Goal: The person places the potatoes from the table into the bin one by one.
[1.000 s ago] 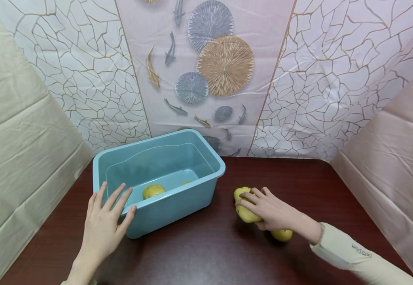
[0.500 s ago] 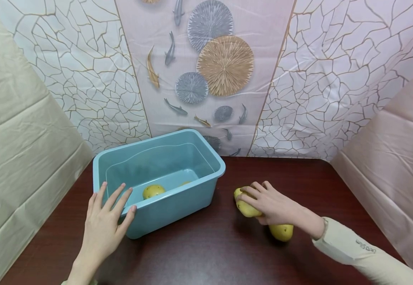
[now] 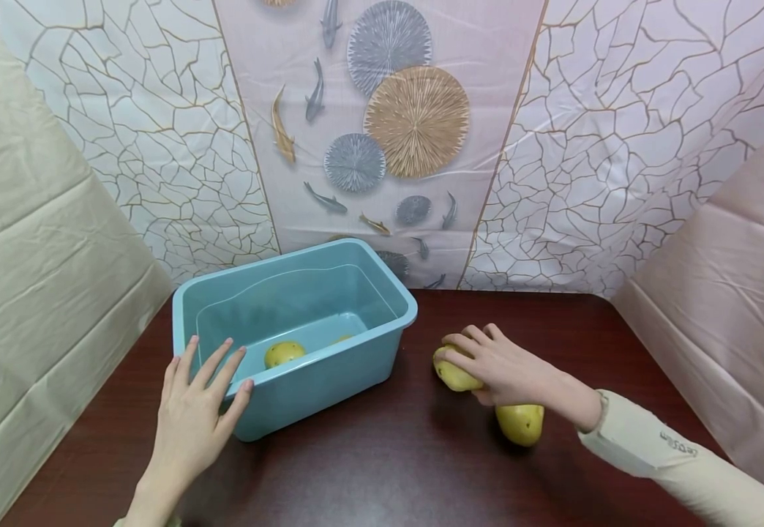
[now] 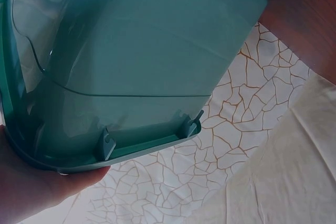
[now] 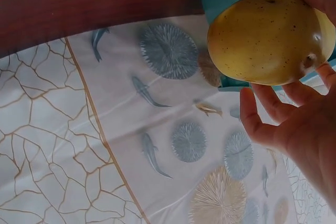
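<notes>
My right hand (image 3: 500,369) holds a yellow, dark-specked potato (image 3: 456,376) over the table, right of the blue plastic bin (image 3: 329,399). In the right wrist view the fingers and thumb curl round this potato (image 5: 270,35). Another potato (image 3: 519,426) lies on the table just below the right wrist, partly covered by it. My left hand (image 3: 187,424) rests at the bin's near left corner, fingers straight and spread over the rim; in the left wrist view its thumb (image 4: 79,182) lies along that rim. Inside the bin sits a potato (image 3: 284,354), and a sliver of yellow shows behind the front wall.
The dark red-brown table (image 3: 356,468) ends at a back wall hung with patterned cloth (image 3: 415,219). Beige cloth (image 3: 46,241) screens the left side and a pinkish one (image 3: 731,278) the right. The bin stands at the table's left.
My right hand has moved a little away from me and up with the potato it holds, uncovering more of the potato under the wrist. My left hand has kept its place.
</notes>
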The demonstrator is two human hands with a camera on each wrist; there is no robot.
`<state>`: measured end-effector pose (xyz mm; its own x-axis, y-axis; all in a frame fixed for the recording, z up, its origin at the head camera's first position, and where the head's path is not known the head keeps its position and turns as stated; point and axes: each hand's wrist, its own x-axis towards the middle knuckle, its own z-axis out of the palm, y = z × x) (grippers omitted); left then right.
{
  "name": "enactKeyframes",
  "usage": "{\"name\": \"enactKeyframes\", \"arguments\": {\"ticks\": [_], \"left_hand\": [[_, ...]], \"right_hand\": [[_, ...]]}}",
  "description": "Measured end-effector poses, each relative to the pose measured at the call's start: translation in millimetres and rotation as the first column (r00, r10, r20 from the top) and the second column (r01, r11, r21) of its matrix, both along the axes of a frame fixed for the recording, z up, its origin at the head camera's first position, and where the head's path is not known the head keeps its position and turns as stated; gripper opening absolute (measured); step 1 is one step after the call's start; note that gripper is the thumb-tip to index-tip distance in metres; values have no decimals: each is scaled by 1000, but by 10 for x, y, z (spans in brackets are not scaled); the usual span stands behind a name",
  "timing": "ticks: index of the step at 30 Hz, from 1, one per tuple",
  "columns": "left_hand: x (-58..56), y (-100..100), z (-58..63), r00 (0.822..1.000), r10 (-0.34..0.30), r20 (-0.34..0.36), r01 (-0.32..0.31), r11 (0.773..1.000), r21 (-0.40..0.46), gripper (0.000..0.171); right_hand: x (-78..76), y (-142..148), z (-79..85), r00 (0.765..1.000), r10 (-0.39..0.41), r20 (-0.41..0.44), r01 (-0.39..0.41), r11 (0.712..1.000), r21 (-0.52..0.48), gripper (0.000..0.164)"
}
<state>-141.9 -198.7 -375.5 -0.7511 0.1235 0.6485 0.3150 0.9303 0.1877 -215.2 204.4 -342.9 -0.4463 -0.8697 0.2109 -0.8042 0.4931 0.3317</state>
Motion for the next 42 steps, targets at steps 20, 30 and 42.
{"name": "enactKeyframes", "arguments": {"ticks": [20,30,42], "left_hand": [[-1,4,2,1000,-1,1,1,1000,1,43],[0,7,3,1000,-4,-5,4,1000,2,43],[9,5,6,1000,0,-3,0,1000,-1,43]], "right_hand": [[-75,-96,269,999,22,-37,-23,1000,-16,71],[-96,-192,375,999,41,-33,-42,999,-19,68],[-144,-321,494,998,34,-50,-35,999,-15,73]]}}
